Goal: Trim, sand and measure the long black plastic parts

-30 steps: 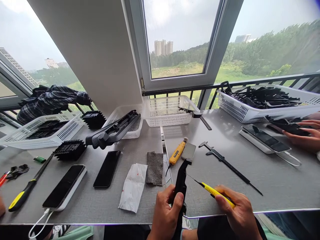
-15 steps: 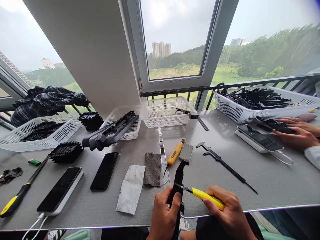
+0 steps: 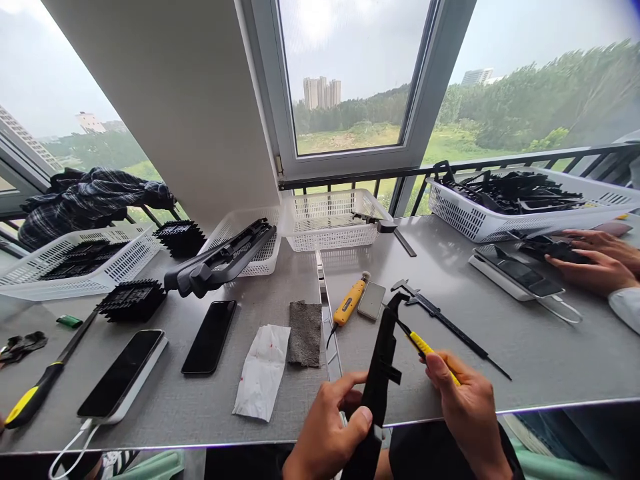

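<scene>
My left hand (image 3: 333, 427) is closed around the lower part of a long black plastic part (image 3: 383, 353), which stands tilted over the table's front edge with its hooked end up. In my right hand (image 3: 463, 400) is a yellow utility knife (image 3: 433, 357). Its blade points up and left at the part's upper edge, close to the hook; whether it touches cannot be made out. Beyond the part lie a yellow corded power tool (image 3: 350, 302), a small grey block (image 3: 371, 301) and a dark caliper (image 3: 445, 323).
White baskets (image 3: 330, 237) line the window side, one heaped with black parts (image 3: 510, 193). Left lie a phone (image 3: 209, 338), a white tissue (image 3: 263, 373), a grey abrasive pad (image 3: 305, 333) and a yellow-black file (image 3: 37, 393). At right, another person's hands (image 3: 595, 263) hold a black part.
My left hand has raised the black part and shifted it right, turning it. The knife has moved from across its middle to near the hooked end, now pointing more steeply upward.
</scene>
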### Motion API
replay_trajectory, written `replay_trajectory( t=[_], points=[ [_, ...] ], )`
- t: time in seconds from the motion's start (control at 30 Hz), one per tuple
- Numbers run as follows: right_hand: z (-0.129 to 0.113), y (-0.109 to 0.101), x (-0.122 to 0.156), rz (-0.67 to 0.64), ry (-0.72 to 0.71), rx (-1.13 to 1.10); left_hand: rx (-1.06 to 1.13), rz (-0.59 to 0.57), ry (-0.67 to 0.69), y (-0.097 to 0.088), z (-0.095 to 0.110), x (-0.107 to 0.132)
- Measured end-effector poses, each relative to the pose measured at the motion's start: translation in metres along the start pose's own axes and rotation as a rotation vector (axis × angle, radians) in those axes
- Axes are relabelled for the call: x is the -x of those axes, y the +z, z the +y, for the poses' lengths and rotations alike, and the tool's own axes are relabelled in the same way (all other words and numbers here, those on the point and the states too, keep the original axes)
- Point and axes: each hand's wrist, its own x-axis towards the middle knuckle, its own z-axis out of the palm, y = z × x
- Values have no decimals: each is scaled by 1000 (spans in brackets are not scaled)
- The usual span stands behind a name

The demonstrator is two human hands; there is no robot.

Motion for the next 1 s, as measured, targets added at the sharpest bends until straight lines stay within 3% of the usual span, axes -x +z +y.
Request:
replay_trajectory(
  t=[0.17,0.3,0.47,0.7,1.0],
  points=[
    [7,2,-1,46,103,-72,45,-43,-4,-2,-5,-1],
    [1,-5,0,-73,-4,-104,240,58,-22,1,-9,-5],
    [-9,-10,1,-156,-198,-65,255,136,-8,4,-10,-7],
    [-17,-6,-2,-165,-225,12,204,226,15,6,-25,-8],
    [-12,-7,-2,-175,-239,47,155,245,-1,7,-4,-9]
  ],
)
